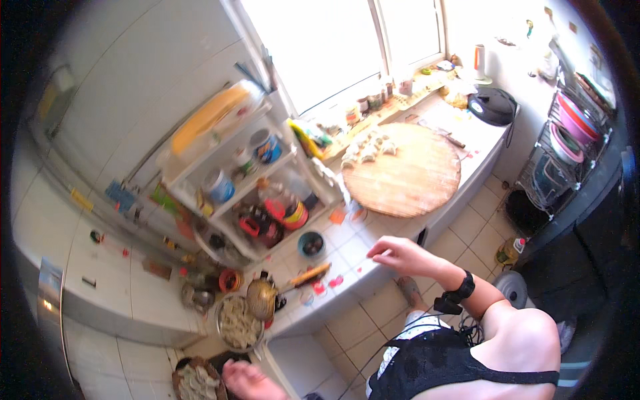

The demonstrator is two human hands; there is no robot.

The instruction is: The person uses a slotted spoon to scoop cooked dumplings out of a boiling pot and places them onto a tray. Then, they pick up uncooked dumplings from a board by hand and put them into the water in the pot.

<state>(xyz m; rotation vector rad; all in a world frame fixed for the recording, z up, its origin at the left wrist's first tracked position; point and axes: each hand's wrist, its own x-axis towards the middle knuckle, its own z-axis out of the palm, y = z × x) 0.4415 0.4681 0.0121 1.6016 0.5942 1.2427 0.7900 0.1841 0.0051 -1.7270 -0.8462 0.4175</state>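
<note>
At the lower edge, my left hand [250, 380] is beside a dark-rimmed pan with dumplings [198, 385]; motion blurs its fingers. My right hand [403, 258] hovers by the counter's front edge, its fingers pointing left and slightly apart, with nothing visible in them. Between the pan and the shelf stands a metal bowl [219, 325] full of pale dumplings [239, 327]. A skimmer [262, 298] lies at that bowl's rim, its wooden handle [308, 275] stretching over the counter. Farther off, a round wooden board [413, 183] carries several dumplings [367, 148] at its far left.
A white shelf [250, 177] with bottles and tubs stands against the wall. Near it is a small bowl [311, 245] with dark contents. A black rounded appliance [492, 107] sits at the counter's far end. On the right, a wire rack [543, 167] holds coloured basins above the tiled floor [470, 227].
</note>
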